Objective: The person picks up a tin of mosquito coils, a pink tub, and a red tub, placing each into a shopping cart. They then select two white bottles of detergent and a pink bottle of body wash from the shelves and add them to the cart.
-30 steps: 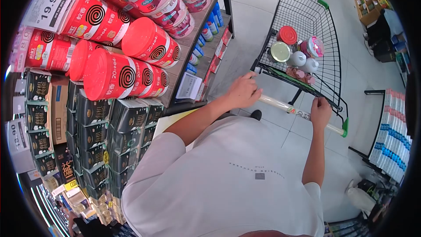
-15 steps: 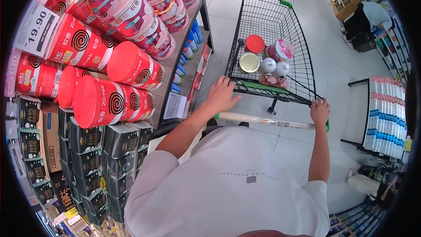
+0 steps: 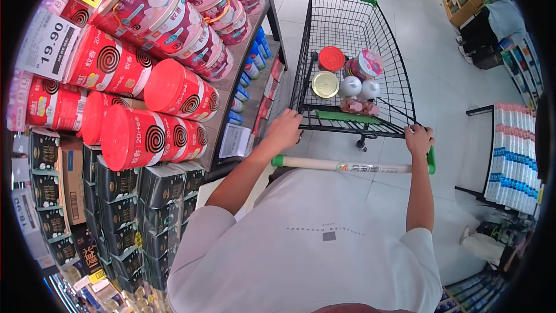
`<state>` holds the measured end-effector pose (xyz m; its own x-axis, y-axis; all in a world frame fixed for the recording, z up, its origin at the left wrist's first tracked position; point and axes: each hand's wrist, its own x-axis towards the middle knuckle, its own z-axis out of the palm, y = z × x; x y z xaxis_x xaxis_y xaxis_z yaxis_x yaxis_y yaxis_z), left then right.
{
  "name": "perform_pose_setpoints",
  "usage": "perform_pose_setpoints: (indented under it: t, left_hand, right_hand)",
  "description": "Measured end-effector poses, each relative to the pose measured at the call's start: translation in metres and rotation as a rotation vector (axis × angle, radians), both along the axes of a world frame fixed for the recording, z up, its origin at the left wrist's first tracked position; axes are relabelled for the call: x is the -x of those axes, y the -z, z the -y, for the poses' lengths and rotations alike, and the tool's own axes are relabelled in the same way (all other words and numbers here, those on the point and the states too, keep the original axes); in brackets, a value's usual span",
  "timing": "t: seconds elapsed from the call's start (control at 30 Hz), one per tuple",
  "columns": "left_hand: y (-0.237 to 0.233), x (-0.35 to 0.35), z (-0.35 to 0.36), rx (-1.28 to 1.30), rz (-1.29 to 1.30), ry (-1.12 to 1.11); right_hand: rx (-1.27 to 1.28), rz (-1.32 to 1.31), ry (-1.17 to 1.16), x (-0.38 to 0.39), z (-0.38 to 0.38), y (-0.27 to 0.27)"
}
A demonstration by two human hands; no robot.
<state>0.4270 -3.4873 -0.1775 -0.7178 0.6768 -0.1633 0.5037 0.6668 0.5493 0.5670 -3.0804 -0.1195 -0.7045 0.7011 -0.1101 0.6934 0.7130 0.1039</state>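
My left hand [image 3: 283, 131] is closed round the near left corner of the wire shopping cart [image 3: 403, 75]. At the near right corner, my right hand [image 3: 418, 139] has its fingers wrapped over the cart frame. The cart's white handle bar [image 3: 313, 163] runs across between my forearms, close to my shirt. Inside the cart stand a red-lidded tub [image 3: 332, 58], a gold-lidded can [image 3: 325, 84], a pink and white tub [image 3: 367, 64], two white rounded bottles [image 3: 351, 86] and small pinkish packs [image 3: 359, 107].
Red tubs [image 3: 132, 139] and pink buckets [image 3: 191, 40] are stacked on a shelf at the left, above black packs [image 3: 159, 188]. Spray cans [image 3: 251, 66] line a lower shelf. A person [image 3: 501, 23] is at the upper right; a rack [image 3: 509, 159] stands at the right.
The cart has shifted slightly left relative to me and swung a little. My left hand has moved left and now wraps round the cart's corner. More of the handle's left end shows.
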Motion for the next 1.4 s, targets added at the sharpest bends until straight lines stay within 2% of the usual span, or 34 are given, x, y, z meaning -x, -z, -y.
perform_pose_setpoints:
  t: [0.17, 0.27, 0.33, 0.4, 0.43, 0.47, 0.5, 0.53, 0.57, 0.67, 0.87, 1.1, 1.4]
  left_hand:
    - [0.0, -0.002, 0.002, 0.02, 0.013, 0.012]
    - [0.007, -0.003, 0.004, -0.042, -0.048, 0.014]
    - [0.008, -0.003, 0.007, -0.07, -0.07, 0.009]
    - [0.01, -0.001, 0.007, -0.101, -0.094, 0.0]
    - [0.012, 0.0, 0.006, -0.04, -0.213, -0.034]
    - [0.014, 0.001, 0.005, 0.022, -0.331, -0.066]
    - [0.009, 0.004, 0.003, 0.02, -0.327, -0.061]
    - [0.001, 0.008, 0.0, 0.151, -0.161, -0.034]
    - [-0.006, 0.012, -0.004, 0.281, 0.005, -0.008]
    - [-0.011, 0.016, -0.015, 0.378, -0.027, 0.003]
    - [-0.003, 0.028, -0.02, 0.42, -0.046, 0.012]
    - [-0.004, 0.031, -0.016, 0.376, -0.136, 0.069]
    - [-0.003, 0.028, -0.014, 0.359, -0.138, 0.031]
  right_hand:
    - [0.026, -0.012, 0.014, 0.002, 0.001, -0.003]
    - [-0.005, -0.116, -0.01, -0.004, -0.001, 0.007]
    - [-0.19, -0.218, -0.077, -0.005, -0.003, 0.012]
    - [-0.126, -0.252, -0.056, -0.004, -0.017, 0.005]
    - [-0.06, -0.284, -0.033, -0.004, -0.025, 0.001]
    - [-0.058, -0.279, -0.031, -0.003, -0.036, 0.0]
    - [0.031, -0.087, -0.032, -0.003, -0.049, -0.005]
    - [0.124, 0.105, -0.031, 0.0, -0.052, -0.012]
    - [0.122, 0.117, -0.025, 0.003, -0.05, -0.013]
    - [0.037, 0.201, -0.094, 0.013, -0.054, -0.002]
    - [0.05, 0.174, 0.051, 0.027, -0.022, -0.021]
    - [0.028, 0.177, 0.063, 0.028, -0.03, -0.01]
    - [0.012, 0.181, 0.046, 0.029, -0.026, -0.011]
